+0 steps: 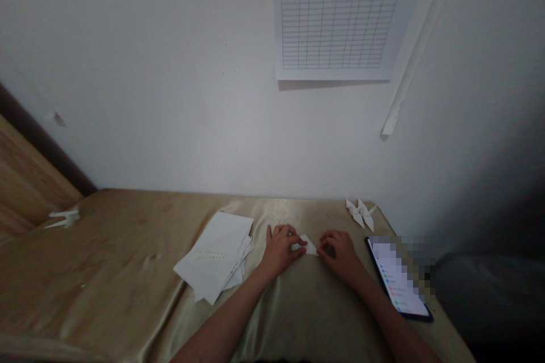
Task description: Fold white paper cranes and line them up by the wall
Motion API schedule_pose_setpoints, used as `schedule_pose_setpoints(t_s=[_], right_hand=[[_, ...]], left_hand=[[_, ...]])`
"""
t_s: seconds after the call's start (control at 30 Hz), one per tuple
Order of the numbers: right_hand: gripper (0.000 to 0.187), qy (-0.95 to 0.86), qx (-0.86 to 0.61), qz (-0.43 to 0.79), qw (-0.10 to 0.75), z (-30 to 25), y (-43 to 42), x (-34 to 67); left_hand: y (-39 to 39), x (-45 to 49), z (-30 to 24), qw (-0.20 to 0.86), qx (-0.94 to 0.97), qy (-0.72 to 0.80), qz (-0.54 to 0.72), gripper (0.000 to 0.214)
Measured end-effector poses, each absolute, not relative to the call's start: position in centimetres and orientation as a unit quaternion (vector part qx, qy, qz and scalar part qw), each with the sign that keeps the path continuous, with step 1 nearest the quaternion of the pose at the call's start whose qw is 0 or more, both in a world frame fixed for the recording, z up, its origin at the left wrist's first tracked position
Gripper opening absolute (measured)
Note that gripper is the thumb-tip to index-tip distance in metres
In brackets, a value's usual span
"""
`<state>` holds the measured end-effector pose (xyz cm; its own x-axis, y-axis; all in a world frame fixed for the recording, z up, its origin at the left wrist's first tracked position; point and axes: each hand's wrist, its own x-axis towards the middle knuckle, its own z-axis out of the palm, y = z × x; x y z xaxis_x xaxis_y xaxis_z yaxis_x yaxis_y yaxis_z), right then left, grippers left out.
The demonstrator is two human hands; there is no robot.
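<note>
A small folded piece of white paper (308,244) lies on the table's shiny tan cloth (128,261) between my two hands. My left hand (280,248) rests on its left part, fingers curled and pressing down on the paper. From the right, my right hand (339,254) pinches the paper's right corner with closed fingers. Both forearms reach in from the bottom edge of the view.
A stack of white sheets (217,258) lies left of my hands. A lit phone (398,281) lies at the right edge. A folded paper crane (361,212) sits at the far right corner, another white paper shape (63,218) at the far left. A printed table chart (338,22) hangs on the wall.
</note>
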<state>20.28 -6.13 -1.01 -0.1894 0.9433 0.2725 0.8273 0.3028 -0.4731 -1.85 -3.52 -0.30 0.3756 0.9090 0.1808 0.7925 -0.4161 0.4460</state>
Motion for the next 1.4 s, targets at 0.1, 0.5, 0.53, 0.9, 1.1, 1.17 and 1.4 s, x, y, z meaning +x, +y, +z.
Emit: schedule_pose_setpoints(t_s=[0.1, 0.5, 0.53, 0.9, 1.1, 1.17, 1.4], right_hand=[[0.013, -0.765, -0.584, 0.109, 0.248, -0.9, -6.2, 19.9], [0.019, -0.772, -0.608, 0.037, 0.182, -0.9, -6.7, 18.5], [0.019, -0.773, -0.608, 0.03, 0.18, -1.0, -6.7, 18.4], [0.02, -0.792, -0.587, -0.028, 0.166, -2.0, -6.6, 18.5], [0.02, -0.786, -0.592, -0.001, 0.179, -1.3, -6.8, 18.5], [0.019, -0.775, -0.605, 0.02, 0.179, -1.1, -6.9, 18.5], [0.014, -0.752, -0.631, 0.055, 0.184, -1.0, -6.7, 18.4]], left_hand=[[-3.6, -1.8, -0.2, 0.137, 0.819, 0.519, 0.204, 0.019], [-3.6, -1.8, -0.3, 0.142, 0.818, 0.521, 0.199, 0.019], [-3.5, -1.9, -0.4, 0.141, 0.818, 0.521, 0.201, 0.019], [-3.4, -1.9, -0.7, 0.142, 0.813, 0.522, 0.214, 0.019], [-3.4, -1.9, -0.4, 0.152, 0.813, 0.524, 0.204, 0.02], [-3.4, -1.9, -0.4, 0.153, 0.813, 0.524, 0.203, 0.021], [-3.5, -1.8, -0.6, 0.142, 0.814, 0.522, 0.211, 0.016]])
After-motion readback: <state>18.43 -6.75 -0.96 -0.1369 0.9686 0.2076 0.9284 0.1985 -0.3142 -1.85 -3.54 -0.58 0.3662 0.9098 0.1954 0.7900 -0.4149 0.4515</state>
